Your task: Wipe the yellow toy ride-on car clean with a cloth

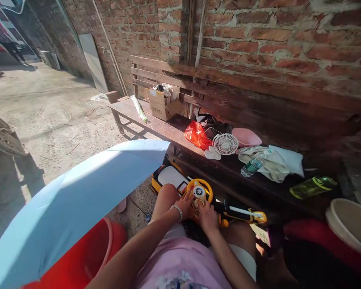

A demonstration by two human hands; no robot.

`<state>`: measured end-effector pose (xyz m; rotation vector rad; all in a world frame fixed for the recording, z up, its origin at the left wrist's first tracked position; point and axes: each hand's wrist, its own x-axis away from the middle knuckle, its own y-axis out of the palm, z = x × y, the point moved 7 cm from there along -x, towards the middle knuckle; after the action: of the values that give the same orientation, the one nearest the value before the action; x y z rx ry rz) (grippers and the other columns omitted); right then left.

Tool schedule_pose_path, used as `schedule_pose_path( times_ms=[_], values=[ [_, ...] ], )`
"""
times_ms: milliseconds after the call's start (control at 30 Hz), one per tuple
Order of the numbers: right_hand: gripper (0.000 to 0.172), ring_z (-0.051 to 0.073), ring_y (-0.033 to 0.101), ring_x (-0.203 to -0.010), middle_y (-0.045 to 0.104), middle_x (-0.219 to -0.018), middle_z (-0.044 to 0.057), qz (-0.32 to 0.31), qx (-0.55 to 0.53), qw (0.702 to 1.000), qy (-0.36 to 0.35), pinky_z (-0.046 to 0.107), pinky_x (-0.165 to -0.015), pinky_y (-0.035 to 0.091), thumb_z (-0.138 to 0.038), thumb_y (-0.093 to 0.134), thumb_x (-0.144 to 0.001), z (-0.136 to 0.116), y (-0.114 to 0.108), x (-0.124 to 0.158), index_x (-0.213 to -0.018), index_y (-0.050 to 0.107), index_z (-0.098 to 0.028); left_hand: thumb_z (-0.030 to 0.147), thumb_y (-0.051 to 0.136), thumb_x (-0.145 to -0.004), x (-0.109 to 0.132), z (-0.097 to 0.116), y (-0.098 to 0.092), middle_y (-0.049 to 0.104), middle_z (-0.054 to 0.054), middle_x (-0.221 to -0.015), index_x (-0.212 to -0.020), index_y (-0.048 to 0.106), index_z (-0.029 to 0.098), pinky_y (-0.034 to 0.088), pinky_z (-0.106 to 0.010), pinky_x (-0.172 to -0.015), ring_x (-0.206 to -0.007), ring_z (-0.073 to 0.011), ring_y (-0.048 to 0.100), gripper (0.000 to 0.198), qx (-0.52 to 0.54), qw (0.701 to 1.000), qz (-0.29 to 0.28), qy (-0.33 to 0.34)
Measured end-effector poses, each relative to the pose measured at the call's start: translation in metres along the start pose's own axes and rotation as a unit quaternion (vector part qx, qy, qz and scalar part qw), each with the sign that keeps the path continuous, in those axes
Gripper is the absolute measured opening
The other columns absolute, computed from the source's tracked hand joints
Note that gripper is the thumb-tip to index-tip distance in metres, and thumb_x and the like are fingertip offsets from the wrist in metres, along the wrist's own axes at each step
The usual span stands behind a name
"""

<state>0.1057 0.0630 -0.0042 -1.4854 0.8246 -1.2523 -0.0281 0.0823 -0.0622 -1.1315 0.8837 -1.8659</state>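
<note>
A yellow and black tool with a round yellow dial (199,190) rests on my lap, its long nose (243,214) pointing right. My left hand (185,205), with a bead bracelet on the wrist, has its fingers curled against the left side of the dial. My right hand (207,216) sits just below the dial, fingers bent onto the tool's body. Both hands touch the tool. A yellow and black case (168,176) lies on the ground just beyond my knee.
A wooden bench (156,124) along the brick wall carries a cardboard box (162,105), a red bag (195,135), a small white fan (225,144), a pink bowl (246,137), cloths, a water bottle (251,166) and a green bottle (313,187). A light blue umbrella (72,200) and red bucket (87,257) fill the left.
</note>
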Motion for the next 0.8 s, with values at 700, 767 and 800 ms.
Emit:
schedule_pose_path(
  times_ms=[700,767,800],
  values=[
    [0.052,0.031,0.057,-0.134,0.065,-0.151,0.012,0.005,-0.015,1.0,-0.013,0.039,-0.102,0.049,-0.02,0.035,-0.113,0.018,-0.065,-0.104,-0.153,0.064,-0.034,0.036,0.087,-0.084,-0.012,0.016,0.014,0.006,-0.023,-0.187,-0.181,0.022,0.018,0.042,-0.067,-0.129,-0.174,-0.0485,0.007,0.118,-0.116,0.992,-0.031,0.034],
    [0.052,0.032,0.059,-0.134,0.066,-0.149,0.015,0.006,-0.031,0.999,0.027,0.038,-0.099,0.052,-0.019,0.034,-0.112,0.022,-0.06,-0.101,-0.153,0.064,-0.031,0.035,0.084,-0.088,-0.011,0.017,0.011,0.006,-0.022,-0.188,-0.181,0.022,0.019,0.044,-0.066,-0.128,-0.174,-0.0478,0.007,0.113,-0.117,0.992,-0.025,0.029],
    [0.052,0.032,0.061,-0.133,0.067,-0.148,0.017,0.007,-0.04,0.998,0.05,0.037,-0.097,0.054,-0.019,0.035,-0.111,0.026,-0.058,-0.099,-0.153,0.064,-0.028,0.034,0.082,-0.089,-0.011,0.018,0.011,0.007,-0.022,-0.188,-0.181,0.023,0.02,0.045,-0.066,-0.128,-0.174,-0.0476,0.008,0.11,-0.116,0.993,-0.023,0.028]
  ],
)
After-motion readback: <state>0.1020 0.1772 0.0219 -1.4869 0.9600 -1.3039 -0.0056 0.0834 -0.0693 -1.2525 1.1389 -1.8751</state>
